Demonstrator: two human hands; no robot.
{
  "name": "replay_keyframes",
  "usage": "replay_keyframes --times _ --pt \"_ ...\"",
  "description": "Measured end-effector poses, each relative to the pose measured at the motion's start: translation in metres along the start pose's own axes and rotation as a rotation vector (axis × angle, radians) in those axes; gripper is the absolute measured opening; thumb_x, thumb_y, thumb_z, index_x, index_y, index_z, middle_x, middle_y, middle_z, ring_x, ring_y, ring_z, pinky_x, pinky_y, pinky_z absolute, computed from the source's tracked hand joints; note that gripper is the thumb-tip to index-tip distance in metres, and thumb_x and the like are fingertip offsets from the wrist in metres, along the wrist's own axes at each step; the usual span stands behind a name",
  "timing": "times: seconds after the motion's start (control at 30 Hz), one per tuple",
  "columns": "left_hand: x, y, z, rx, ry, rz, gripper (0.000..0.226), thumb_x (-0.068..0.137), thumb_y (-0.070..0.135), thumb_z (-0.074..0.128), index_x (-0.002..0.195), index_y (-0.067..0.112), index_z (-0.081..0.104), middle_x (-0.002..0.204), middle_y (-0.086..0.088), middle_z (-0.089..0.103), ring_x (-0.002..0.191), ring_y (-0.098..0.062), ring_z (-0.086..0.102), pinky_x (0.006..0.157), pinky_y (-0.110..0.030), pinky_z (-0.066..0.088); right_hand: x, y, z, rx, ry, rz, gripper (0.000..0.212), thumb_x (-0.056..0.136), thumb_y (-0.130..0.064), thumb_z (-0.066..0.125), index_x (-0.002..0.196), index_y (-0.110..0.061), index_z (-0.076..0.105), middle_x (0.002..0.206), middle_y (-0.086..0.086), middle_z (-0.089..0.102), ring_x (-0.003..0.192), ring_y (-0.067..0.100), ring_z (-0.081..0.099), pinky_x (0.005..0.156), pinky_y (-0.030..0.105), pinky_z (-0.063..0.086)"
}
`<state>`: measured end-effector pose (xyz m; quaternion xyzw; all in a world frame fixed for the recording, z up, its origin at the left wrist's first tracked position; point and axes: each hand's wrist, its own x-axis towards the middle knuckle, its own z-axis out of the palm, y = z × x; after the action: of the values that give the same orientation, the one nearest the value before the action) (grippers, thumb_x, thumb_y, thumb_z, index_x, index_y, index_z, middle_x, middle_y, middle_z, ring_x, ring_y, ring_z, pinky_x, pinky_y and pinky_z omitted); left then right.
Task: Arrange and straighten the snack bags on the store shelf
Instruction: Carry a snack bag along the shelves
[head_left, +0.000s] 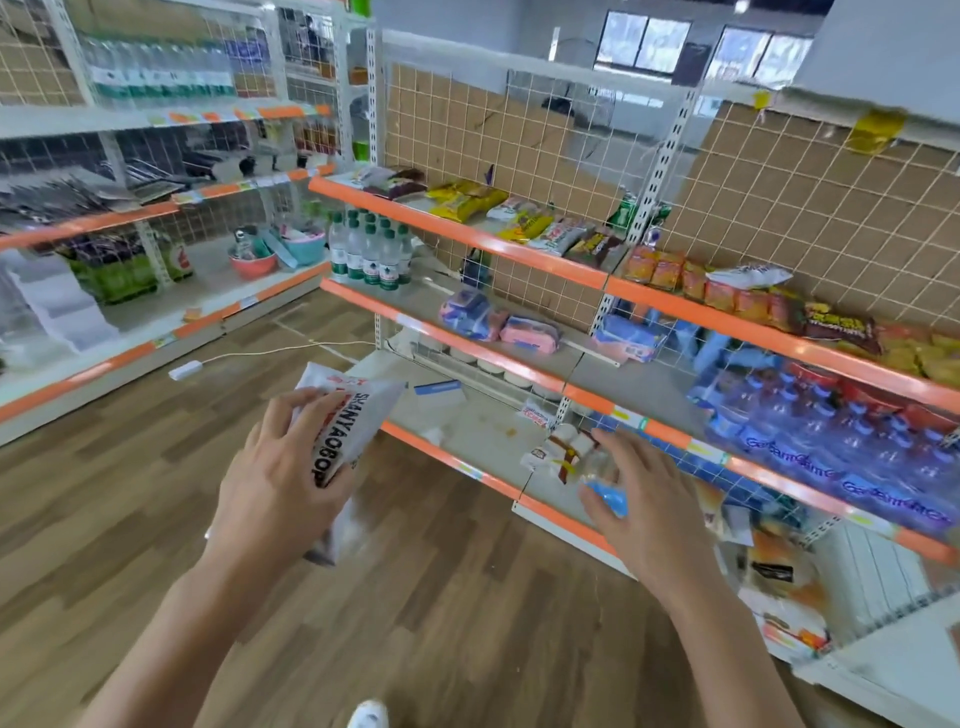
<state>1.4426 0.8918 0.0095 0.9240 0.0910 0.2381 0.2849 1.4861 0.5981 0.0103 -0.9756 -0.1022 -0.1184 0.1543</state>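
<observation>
Left hand (280, 483) has the white snack bag (358, 410), fingers curled round its near side, out in front of the low shelf (447, 460). Black capitals read "SHANYAOBOP" (the rest is hidden by the fingers). Right hand (649, 499) is over the shelf edge, fingers spread, thumb against a blue item (608, 499); a grip, can't tell. Just beyond lie white-and-brown packets (563, 452). Far right, shrink-wrapped bottles (831, 441), lettering too blurred to read.
</observation>
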Motion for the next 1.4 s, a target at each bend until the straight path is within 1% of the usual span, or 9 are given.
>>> replay_keyframes --times 0.1,0.23,0.4,0.6,0.77,0.9,1.1,1.27,1.4 --pt "0.051 -0.007 0.022 -0.008 -0.016 0.033 0.062 0.072 0.013 0.069 0.130 0.026 0.050 0.128 0.005 0.044 0.108 -0.025 0.051 0.068 -0.034 0.041 0.049 0.003 0.014 -0.005 0.040 0.020 0.050 0.083 -0.034 0.064 0.128 -0.020 0.049 0.131 0.005 0.052 0.121 0.029 0.049 0.097 0.045 0.039" --pt "0.128 -0.016 0.046 -0.012 -0.025 0.089 0.060 0.074 0.014 0.068 0.131 0.024 0.050 0.130 0.005 0.044 0.109 -0.025 0.050 0.070 -0.034 0.041 0.115 0.002 0.029 -0.015 0.042 0.089 0.053 0.087 -0.037 0.057 0.136 -0.024 0.040 0.140 0.000 0.042 0.130 0.024 0.038 0.106 0.041 0.030" --pt "0.215 -0.026 0.079 -0.023 -0.057 0.164 0.061 0.072 0.012 0.070 0.129 0.023 0.052 0.130 0.003 0.046 0.106 -0.028 0.053 0.071 -0.035 0.041 0.191 0.001 0.045 -0.013 0.062 0.153 0.051 0.087 -0.033 0.058 0.134 -0.021 0.043 0.139 0.002 0.043 0.127 0.026 0.041 0.104 0.040 0.031" --pt "0.283 -0.031 0.128 -0.059 -0.125 0.190 0.063 0.070 0.009 0.071 0.128 0.024 0.052 0.129 0.005 0.046 0.106 -0.027 0.054 0.069 -0.035 0.043 0.259 0.014 0.066 -0.005 0.061 0.192 0.053 0.086 -0.033 0.060 0.134 -0.019 0.043 0.140 0.003 0.044 0.127 0.026 0.041 0.104 0.041 0.032" --pt "0.336 -0.030 0.171 -0.063 -0.140 0.180 0.064 0.070 0.010 0.071 0.129 0.025 0.051 0.131 0.005 0.044 0.106 -0.026 0.054 0.067 -0.032 0.039 0.324 0.037 0.083 -0.023 0.052 0.173 0.052 0.087 -0.035 0.058 0.135 -0.022 0.041 0.140 0.001 0.043 0.127 0.024 0.040 0.105 0.037 0.031" --pt "0.385 -0.020 0.208 -0.052 -0.146 0.223 0.064 0.069 0.009 0.073 0.129 0.020 0.052 0.130 0.001 0.046 0.105 -0.027 0.056 0.068 -0.031 0.040 0.384 0.058 0.091 -0.001 0.061 0.160 0.053 0.088 -0.033 0.057 0.136 -0.024 0.039 0.143 0.000 0.040 0.131 0.022 0.037 0.108 0.036 0.027" --pt "0.470 0.007 0.255 -0.048 -0.145 0.279 0.065 0.066 0.008 0.077 0.127 0.016 0.055 0.127 -0.006 0.049 0.109 -0.031 0.055 0.077 -0.041 0.049 0.476 0.089 0.096 0.014 0.080 0.160 0.053 0.087 -0.033 0.057 0.137 -0.024 0.040 0.142 0.003 0.041 0.131 0.025 0.037 0.106 0.041 0.027" --pt "0.528 0.020 0.294 -0.049 -0.152 0.269 0.065 0.065 0.005 0.075 0.126 0.015 0.055 0.128 -0.008 0.049 0.104 -0.035 0.057 0.081 -0.043 0.048 0.536 0.113 0.103 0.022 0.074 0.146 0.054 0.087 -0.033 0.059 0.137 -0.023 0.041 0.142 0.001 0.042 0.132 0.022 0.037 0.108 0.040 0.028" --pt "0.569 0.023 0.326 -0.057 -0.161 0.271 0.062 0.068 0.008 0.073 0.127 0.014 0.054 0.130 -0.007 0.047 0.105 -0.034 0.057 0.082 -0.041 0.046 0.579 0.123 0.117 0.020 0.067 0.148 0.052 0.086 -0.033 0.059 0.135 -0.022 0.044 0.139 0.003 0.045 0.130 0.022 0.038 0.106 0.040 0.029"
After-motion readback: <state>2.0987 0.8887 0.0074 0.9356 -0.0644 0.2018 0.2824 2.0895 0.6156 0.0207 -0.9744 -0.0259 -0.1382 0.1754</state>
